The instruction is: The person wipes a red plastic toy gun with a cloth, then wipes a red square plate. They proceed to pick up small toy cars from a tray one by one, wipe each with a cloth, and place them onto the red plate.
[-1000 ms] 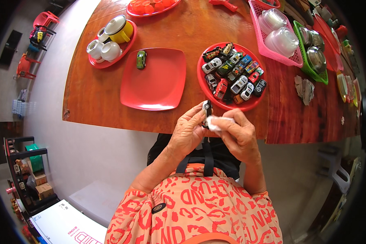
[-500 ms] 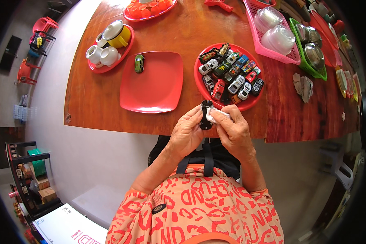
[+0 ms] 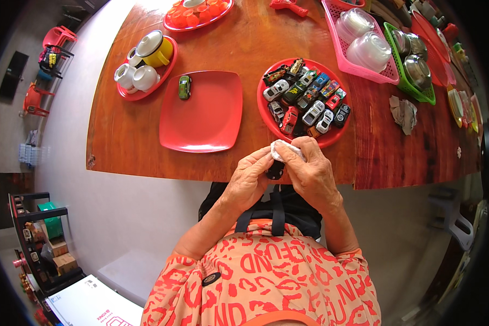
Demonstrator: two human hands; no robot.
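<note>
Between my hands, at the table's near edge, is a dark toy car [image 3: 275, 170], partly covered. My left hand [image 3: 249, 177] grips it from the left side. A small white cloth [image 3: 283, 151] is pinched in my right hand [image 3: 313, 173] and pressed over the car's far end. Just beyond, a round red plate [image 3: 266, 111] holds several toy cars in many colours. To its left lies a square red plate [image 3: 201, 122], with a single green toy car [image 3: 185, 87] near its far left corner.
A red oval tray [image 3: 171, 65] with white cups and a yellow lidded mug stands at the far left. Another red tray [image 3: 218, 23] bears orange cups. On the right are a pink basket [image 3: 383, 77], a green basket [image 3: 421, 98] and crumpled paper [image 3: 403, 114].
My right hand has slid the cloth toward the far end of the toy car, covering that end; only the near end now shows. My left hand keeps its hold.
</note>
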